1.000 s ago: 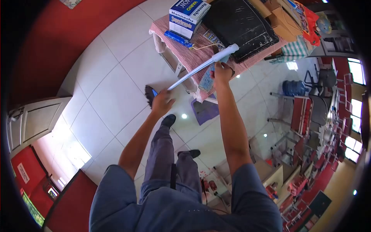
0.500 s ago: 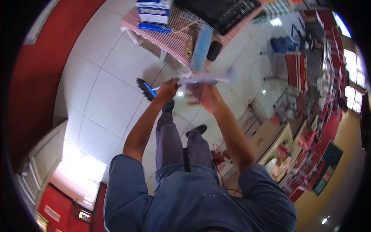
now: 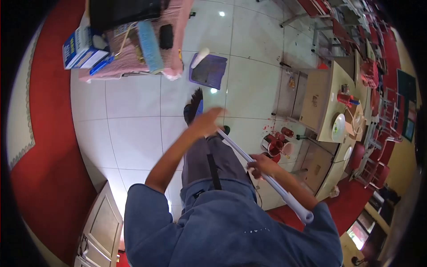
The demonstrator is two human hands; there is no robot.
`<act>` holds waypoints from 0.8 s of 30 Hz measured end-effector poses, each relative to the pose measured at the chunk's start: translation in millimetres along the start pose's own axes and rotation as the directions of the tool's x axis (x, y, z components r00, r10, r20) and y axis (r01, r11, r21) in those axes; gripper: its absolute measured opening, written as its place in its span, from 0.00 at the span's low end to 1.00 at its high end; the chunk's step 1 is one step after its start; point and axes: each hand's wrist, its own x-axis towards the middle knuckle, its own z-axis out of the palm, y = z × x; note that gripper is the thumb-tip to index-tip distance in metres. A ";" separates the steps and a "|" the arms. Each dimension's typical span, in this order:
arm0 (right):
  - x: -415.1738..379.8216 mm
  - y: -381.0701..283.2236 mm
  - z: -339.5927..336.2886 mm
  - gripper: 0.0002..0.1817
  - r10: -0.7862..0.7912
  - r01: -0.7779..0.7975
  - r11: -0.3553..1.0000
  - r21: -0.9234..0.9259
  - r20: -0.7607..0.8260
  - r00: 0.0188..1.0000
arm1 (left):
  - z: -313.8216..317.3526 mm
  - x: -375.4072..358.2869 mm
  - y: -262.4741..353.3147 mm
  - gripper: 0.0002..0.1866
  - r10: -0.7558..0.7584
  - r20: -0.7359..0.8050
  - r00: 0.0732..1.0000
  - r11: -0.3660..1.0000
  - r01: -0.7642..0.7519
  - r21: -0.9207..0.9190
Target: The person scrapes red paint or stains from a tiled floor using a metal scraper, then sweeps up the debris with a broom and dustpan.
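Observation:
A broom with a blue head and black bristles (image 3: 197, 101) is held slantwise across my front. Its pale handle (image 3: 240, 151) runs from the head near my foot to the capped end (image 3: 306, 216) by my right elbow. Midway along it, my right hand (image 3: 264, 165) is wrapped round the handle. My left hand (image 3: 207, 123) is on the lower handle near the head, slightly smeared, with some fingertips sticking out past it. Just beyond the bristles, a purple dustpan (image 3: 208, 73) lies on the tiles, its white handle (image 3: 201, 57) pointing up.
At upper left stands a table with a striped pink cloth (image 3: 175, 62), bearing a blue-and-white box (image 3: 86, 49) and a light-blue roll (image 3: 150, 46). Red-stained paint cans (image 3: 275, 144) sit on the floor at right, beside wooden desks (image 3: 313, 104). A white cabinet door (image 3: 103, 222) is at lower left.
The broom handle has swung from nearly sideways to slanting down toward my right elbow. My right hand has come down closer to my body. The view has turned, and the dustpan now shows fully.

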 end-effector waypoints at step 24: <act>385.3 -71.2 -248.3 0.26 -0.656 0.290 0.711 -0.640 -0.456 0.602 | 27.4 118.4 -124.3 0.04 0.046 -0.810 0.584 0.985 0.109 0.135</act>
